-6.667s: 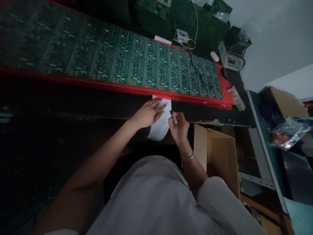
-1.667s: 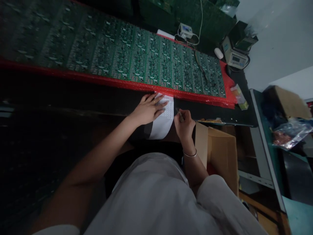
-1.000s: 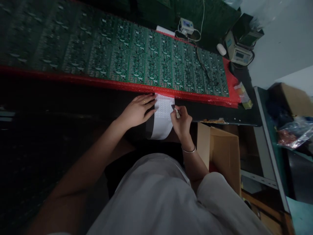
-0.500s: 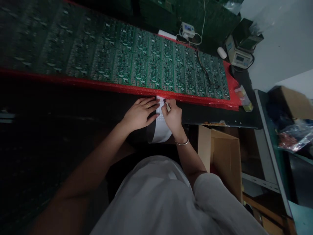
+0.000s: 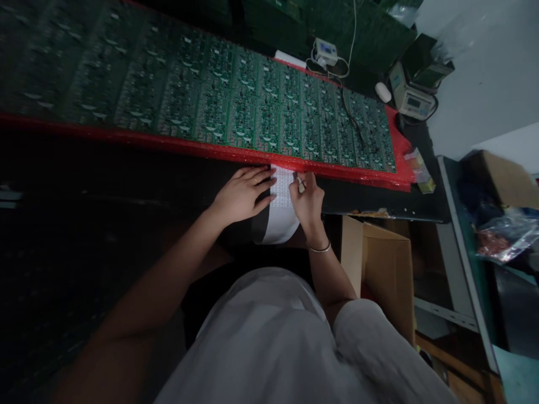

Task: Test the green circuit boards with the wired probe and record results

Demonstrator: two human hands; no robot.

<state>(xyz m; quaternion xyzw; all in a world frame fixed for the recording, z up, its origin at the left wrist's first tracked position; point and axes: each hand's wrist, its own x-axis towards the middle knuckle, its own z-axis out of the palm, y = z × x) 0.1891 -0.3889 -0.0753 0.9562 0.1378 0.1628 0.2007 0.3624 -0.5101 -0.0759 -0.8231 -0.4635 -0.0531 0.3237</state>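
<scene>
A white strip (image 5: 283,216) printed with rows of small labels lies over the table's front edge, its lower end curving down toward my lap. My left hand (image 5: 244,193) rests flat at the strip's left side, fingers apart and fingertips on the paper; a ring is on one finger. At the strip's right side, my right hand (image 5: 309,202) is closed in a pinch around a small tool (image 5: 300,184) with a pale body and a dark tip. Its kind cannot be made out. Just beyond both hands runs the red wrap (image 5: 252,155) under rows of green circuit boards (image 5: 242,115).
A small white device (image 5: 325,50) with a cable stands behind the boards. Farther right are a white mouse (image 5: 383,92), a boxy device with a display (image 5: 415,104) and a small carton (image 5: 425,178). An open cardboard box (image 5: 387,269) stands below the table edge at right.
My right hand has moved a little to the right with the small tool, uncovering more of the printed strip. My left hand has stayed almost in place.
</scene>
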